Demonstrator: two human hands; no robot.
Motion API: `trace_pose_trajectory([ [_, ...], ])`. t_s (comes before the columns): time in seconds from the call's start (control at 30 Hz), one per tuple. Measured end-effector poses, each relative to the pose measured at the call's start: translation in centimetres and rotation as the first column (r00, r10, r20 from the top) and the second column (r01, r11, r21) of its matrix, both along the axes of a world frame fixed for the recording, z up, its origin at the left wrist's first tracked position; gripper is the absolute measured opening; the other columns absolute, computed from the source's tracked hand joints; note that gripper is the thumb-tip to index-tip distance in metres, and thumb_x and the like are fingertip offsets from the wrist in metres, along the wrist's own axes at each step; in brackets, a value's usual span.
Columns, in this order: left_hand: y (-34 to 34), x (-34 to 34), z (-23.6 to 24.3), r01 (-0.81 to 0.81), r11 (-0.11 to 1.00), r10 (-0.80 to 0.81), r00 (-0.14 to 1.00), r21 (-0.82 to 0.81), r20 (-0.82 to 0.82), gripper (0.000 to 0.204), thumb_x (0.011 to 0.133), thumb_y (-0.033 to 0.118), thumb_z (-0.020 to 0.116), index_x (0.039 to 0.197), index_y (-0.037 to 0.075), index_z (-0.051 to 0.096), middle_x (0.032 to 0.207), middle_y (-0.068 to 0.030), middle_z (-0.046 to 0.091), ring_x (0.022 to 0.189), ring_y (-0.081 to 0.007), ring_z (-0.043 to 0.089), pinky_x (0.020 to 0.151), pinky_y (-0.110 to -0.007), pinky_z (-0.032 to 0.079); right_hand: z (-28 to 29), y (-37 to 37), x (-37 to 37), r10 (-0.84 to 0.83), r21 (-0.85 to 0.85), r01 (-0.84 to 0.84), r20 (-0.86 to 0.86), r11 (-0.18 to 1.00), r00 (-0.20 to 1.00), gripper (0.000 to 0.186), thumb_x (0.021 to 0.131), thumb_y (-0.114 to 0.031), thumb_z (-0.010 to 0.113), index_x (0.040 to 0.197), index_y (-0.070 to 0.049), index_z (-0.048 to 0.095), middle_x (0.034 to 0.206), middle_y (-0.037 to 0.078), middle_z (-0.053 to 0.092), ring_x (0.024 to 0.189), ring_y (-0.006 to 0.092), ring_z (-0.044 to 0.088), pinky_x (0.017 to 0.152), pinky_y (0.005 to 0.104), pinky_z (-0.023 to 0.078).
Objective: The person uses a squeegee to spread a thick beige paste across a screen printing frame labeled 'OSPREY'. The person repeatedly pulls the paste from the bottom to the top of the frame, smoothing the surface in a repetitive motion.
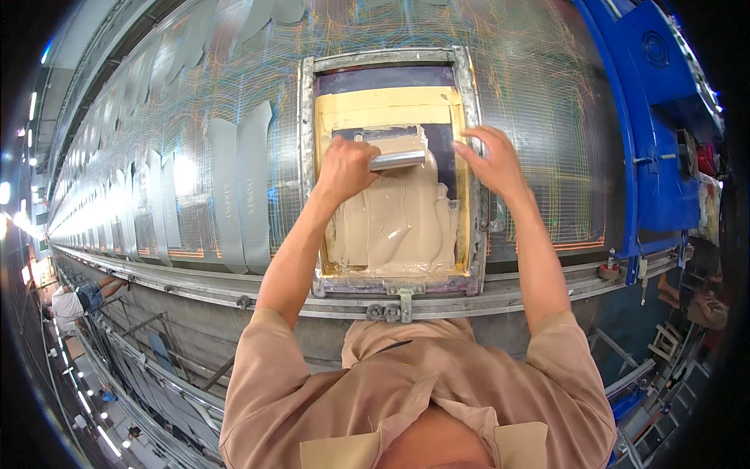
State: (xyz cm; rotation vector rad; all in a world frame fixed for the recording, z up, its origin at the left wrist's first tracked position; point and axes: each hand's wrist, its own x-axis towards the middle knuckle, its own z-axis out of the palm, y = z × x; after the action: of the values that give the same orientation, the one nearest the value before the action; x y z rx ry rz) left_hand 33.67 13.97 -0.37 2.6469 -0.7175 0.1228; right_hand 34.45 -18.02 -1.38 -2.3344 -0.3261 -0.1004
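At the lower left of the frame, beyond the long printing table (539,199), a co-worker (69,303) in a white top and denim shorts is partly visible, small and bent at the lens rim. Above, from the far left toward the middle, grey cut pieces (254,187) lie in a row on the glossy, line-marked tabletop, the nearest two side by side with pale lettering on them. A metal rail (211,289) runs along the table's near edge, curving across the picture below them. At the centre, a rectangular metal screen-printing frame (307,133) rests on the table, with a cream band (375,108) across its upper part inside. The left hand (346,167) is closed around the left end of a metal-handled squeegee (400,160), which lies crosswise in the upper middle of the frame, over thick beige paste (391,227) spread unevenly down the screen. A beige shirt (422,406) fills the bottom centre. Just right of the squeegee, the right hand (494,162) is empty, thumb and fingers loosely parted over the screen frame's right side; whether they touch it, I cannot tell. At the upper right stands a large blue machine (656,102), and at the lower right a small wooden stool (666,341)
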Motion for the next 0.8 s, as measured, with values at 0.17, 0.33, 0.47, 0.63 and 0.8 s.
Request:
trace_pose_trajectory([
  [0.17,-0.2,4.9,0.5,0.013,0.997,-0.005,0.993,0.072,-0.115,0.022,0.07,0.027,0.085,0.084,0.014,0.075,0.071,-0.0089,0.071,0.071,-0.029,0.068,0.077,-0.042,0.048,4.4,8.0,6.0,0.363,-0.075,-0.413,-0.355,0.908,0.862,0.041,0.083,-0.036,0.078,0.108,-0.004,0.071,0.101,0.017,0.072,0.096,0.0336,0.069,0.083,0.0432,0.054],
  [0.33,-0.2,6.7,-1.0,0.039,0.998,-0.031,0.991,0.057,-0.133,0.021,0.07,0.026,0.085,0.084,0.013,0.074,0.07,-0.0093,0.07,0.068,-0.0299,0.067,0.076,-0.042,0.048,0.5,9.6,7.3,0.325,-0.224,-0.407,-0.328,0.886,0.887,0.022,0.082,-0.021,0.077,0.093,-0.004,0.069,0.085,0.019,0.072,0.083,0.0391,0.069,0.074,0.0467,0.054],
  [0.47,0.0,5.1,-1.3,0.047,0.999,-0.047,0.997,-0.004,-0.057,0.02,0.068,0.02,0.084,0.082,0.012,0.073,0.069,-0.0102,0.069,0.067,-0.0318,0.065,0.075,-0.041,0.048,1.1,10.4,5.4,0.238,-0.24,-0.349,-0.391,0.906,0.889,0.021,0.079,-0.017,0.078,0.092,-0.003,0.069,0.085,0.022,0.07,0.087,0.0412,0.069,0.076,0.0494,0.055],
  [0.63,-0.3,-5.1,-1.8,0.066,0.996,-0.069,0.996,-0.06,-0.06,0.019,0.062,0.014,0.084,0.075,0.011,0.07,0.07,-0.009,0.069,0.067,-0.029,0.066,0.074,-0.04,0.047,-0.3,9.2,-4.9,0.331,-0.223,-0.398,-0.284,0.89,0.9,0.023,0.074,-0.012,0.079,0.092,-0.005,0.067,0.079,0.019,0.066,0.081,0.0408,0.065,0.072,0.0507,0.051],
  [0.8,-0.6,-14.5,-0.1,0.037,0.999,-0.041,0.995,-0.04,-0.095,0.027,0.062,0.015,0.086,0.083,0.012,0.069,0.08,-0.0038,0.067,0.074,-0.0243,0.064,0.076,-0.039,0.043,-0.5,9.3,-14.4,0.372,-0.177,-0.386,-0.108,0.905,0.922,0.028,0.065,-0.008,0.081,0.085,-0.005,0.062,0.079,0.013,0.067,0.083,0.0349,0.066,0.079,0.0456,0.051],
])
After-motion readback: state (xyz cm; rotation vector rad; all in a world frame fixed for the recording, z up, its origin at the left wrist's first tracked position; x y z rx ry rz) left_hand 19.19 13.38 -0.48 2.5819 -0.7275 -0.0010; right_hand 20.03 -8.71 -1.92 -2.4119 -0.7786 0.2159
